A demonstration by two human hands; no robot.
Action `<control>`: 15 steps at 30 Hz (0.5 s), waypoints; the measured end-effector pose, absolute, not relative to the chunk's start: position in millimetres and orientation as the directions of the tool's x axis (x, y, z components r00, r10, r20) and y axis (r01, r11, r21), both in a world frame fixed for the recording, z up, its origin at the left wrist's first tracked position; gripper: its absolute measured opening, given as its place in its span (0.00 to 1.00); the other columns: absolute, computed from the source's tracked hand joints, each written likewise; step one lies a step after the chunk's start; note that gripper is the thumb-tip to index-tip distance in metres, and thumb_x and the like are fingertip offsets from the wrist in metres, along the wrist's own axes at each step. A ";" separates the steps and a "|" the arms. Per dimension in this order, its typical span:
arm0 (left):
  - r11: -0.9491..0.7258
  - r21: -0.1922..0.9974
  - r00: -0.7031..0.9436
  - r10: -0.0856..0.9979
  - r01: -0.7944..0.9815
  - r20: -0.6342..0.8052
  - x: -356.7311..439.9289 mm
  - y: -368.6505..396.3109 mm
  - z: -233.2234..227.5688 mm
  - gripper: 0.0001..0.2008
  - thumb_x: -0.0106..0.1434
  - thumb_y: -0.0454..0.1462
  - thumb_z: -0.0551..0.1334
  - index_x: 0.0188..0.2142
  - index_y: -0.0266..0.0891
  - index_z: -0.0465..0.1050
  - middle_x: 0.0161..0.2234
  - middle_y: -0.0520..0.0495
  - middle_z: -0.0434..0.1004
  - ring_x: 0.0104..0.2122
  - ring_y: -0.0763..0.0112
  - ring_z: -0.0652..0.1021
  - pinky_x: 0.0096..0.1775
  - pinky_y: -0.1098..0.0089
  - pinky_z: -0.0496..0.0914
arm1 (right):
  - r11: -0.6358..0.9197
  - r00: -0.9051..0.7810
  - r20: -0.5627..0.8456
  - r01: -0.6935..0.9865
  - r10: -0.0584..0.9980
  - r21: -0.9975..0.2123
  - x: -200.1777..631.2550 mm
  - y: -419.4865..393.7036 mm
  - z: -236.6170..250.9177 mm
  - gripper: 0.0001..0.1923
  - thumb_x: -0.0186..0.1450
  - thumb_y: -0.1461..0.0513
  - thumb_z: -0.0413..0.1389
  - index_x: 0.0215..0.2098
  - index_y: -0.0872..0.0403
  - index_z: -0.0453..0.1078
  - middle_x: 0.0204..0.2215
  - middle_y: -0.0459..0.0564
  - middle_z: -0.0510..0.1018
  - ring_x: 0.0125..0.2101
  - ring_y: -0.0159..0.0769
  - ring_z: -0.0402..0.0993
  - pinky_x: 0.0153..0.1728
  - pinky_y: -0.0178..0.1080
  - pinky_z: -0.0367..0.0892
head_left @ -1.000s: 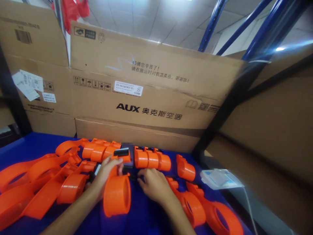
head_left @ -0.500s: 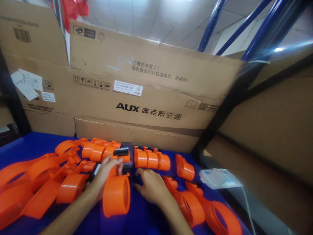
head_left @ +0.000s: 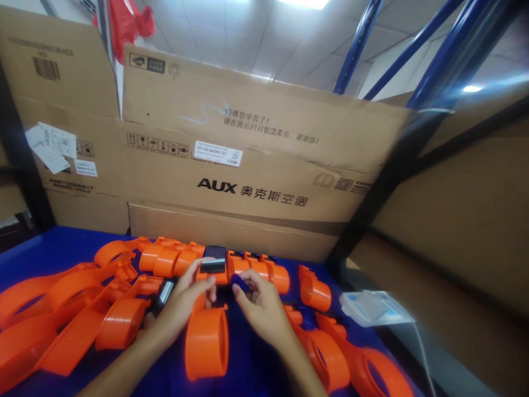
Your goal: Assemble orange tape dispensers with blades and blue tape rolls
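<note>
Hiding beneath hands [head_left: 264, 309]: dark part [head_left: 239, 283]

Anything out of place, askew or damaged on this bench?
Nothing looks damaged or spilled. The orange plastic parts lie in a loose, overlapping heap on the blue table rather than in rows. The left hand grips an orange housing; the right hand pinches a small dark piece.
</note>
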State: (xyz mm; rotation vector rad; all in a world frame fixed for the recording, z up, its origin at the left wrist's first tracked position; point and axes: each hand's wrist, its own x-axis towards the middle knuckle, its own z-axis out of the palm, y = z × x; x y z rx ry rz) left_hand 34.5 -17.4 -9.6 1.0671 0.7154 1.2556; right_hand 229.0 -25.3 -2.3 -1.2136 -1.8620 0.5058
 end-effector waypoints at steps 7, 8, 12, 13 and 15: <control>-0.076 0.959 0.253 0.956 -0.273 0.148 36.5 -19.0 -12.8 0.21 0.60 0.47 0.67 0.48 0.40 0.68 0.24 0.53 0.75 0.19 0.74 0.72 0.24 0.73 0.67 | 0.548 0.030 0.575 0.266 0.818 -0.793 226.5 -23.6 2.9 0.10 0.64 0.54 0.62 0.33 0.53 0.78 0.28 0.49 0.74 0.30 0.37 0.72 0.30 0.37 0.69; -0.077 0.960 0.249 0.957 -0.271 0.147 36.6 -18.9 -13.4 0.21 0.60 0.47 0.67 0.48 0.40 0.68 0.24 0.53 0.75 0.19 0.74 0.72 0.24 0.74 0.67 | 0.555 0.045 0.584 0.256 0.811 -0.791 225.8 -24.2 3.8 0.10 0.64 0.54 0.62 0.33 0.53 0.78 0.27 0.48 0.74 0.30 0.37 0.71 0.30 0.37 0.69; -0.074 0.962 0.218 0.967 -0.262 0.133 37.2 -18.8 -14.7 0.22 0.59 0.47 0.67 0.49 0.40 0.67 0.23 0.54 0.74 0.18 0.75 0.71 0.23 0.75 0.66 | 0.523 0.106 0.558 0.239 0.823 -0.818 221.3 -27.8 2.1 0.10 0.65 0.55 0.61 0.36 0.53 0.77 0.28 0.49 0.78 0.27 0.36 0.73 0.28 0.37 0.70; -0.072 0.963 0.215 0.968 -0.259 0.130 37.3 -18.6 -15.0 0.22 0.59 0.47 0.67 0.49 0.40 0.67 0.23 0.54 0.74 0.18 0.75 0.71 0.23 0.75 0.66 | 0.522 0.106 0.562 0.262 0.820 -0.812 220.2 -29.1 1.1 0.10 0.65 0.55 0.61 0.37 0.54 0.77 0.27 0.49 0.78 0.25 0.36 0.73 0.26 0.37 0.70; -0.070 0.963 0.208 0.970 -0.259 0.127 37.5 -18.0 -16.0 0.22 0.59 0.47 0.67 0.48 0.40 0.68 0.23 0.54 0.74 0.19 0.75 0.71 0.24 0.75 0.67 | 0.539 0.086 0.600 0.351 0.795 -0.765 218.6 -31.7 0.0 0.09 0.66 0.56 0.60 0.37 0.53 0.77 0.25 0.48 0.77 0.23 0.35 0.72 0.24 0.36 0.69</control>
